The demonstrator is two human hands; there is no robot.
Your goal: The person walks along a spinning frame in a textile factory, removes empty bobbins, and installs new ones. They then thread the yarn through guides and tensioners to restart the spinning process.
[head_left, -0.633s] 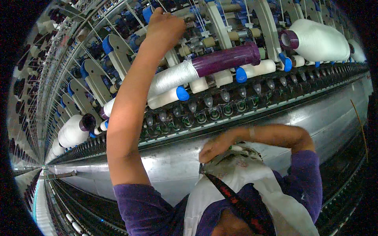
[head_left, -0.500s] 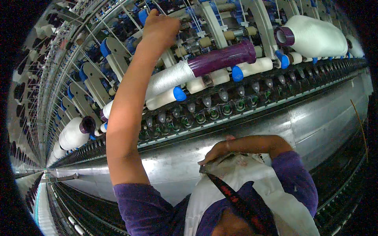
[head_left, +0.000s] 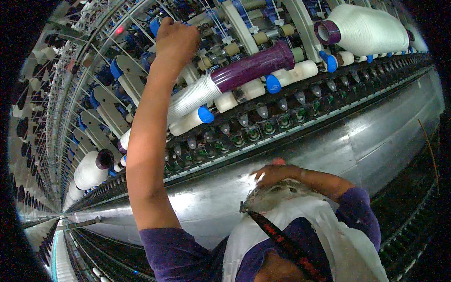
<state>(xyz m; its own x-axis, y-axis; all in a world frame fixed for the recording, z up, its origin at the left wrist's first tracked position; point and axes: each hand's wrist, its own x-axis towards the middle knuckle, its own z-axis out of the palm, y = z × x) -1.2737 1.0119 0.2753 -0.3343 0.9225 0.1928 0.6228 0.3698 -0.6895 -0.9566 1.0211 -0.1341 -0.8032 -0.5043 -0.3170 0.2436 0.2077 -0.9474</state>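
Note:
My left arm reaches up to the machine, and my left hand [head_left: 176,41] is closed beside a blue-tipped grey arm [head_left: 156,26]; whatever its fingers hold is hidden. Below that hand lies a purple bobbin tube [head_left: 253,67], its left part wound with white yarn [head_left: 193,97]; my forearm covers that end. In front of my body, my right hand [head_left: 275,175] is at the top edge of a white apron [head_left: 305,207] with its fingers bent. Blur and glare keep me from telling whether they grip anything. A small reddish thing [head_left: 278,161] shows just behind this hand.
A full white yarn cone [head_left: 371,30] on a purple tube sits at the upper right, another [head_left: 91,170] at the left. White rollers with blue end caps [head_left: 206,114] run along the machine. Below are a row of dark spindle fittings [head_left: 253,134] and a sloping metal panel [head_left: 329,150].
The machine has shifted slightly left and up in view. My right hand has come up from the apron's edge, its fingers more bent. My left hand stays by the blue-tipped arm.

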